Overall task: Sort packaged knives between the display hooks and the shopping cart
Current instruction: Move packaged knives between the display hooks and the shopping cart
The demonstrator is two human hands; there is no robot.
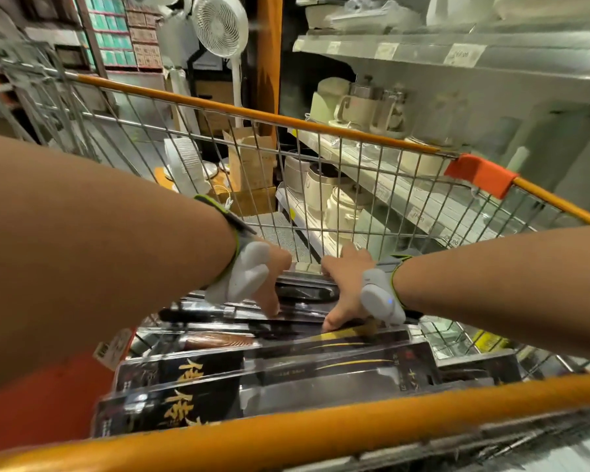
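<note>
Both hands are being reached down into the shopping cart (321,427), onto the heap of packaged knives (269,376) lying flat across its basket. The left hand (269,277) is being spread, fingers apart, on a dark pack at the far end; the right hand (346,287) is being pressed on a neighbouring pack, though whether either grip is being closed on anything cannot be told. No display hooks are being shown. The reach is being hemmed in by the cart's wire wall and the shelf of appliances (348,107) just beyond.
</note>
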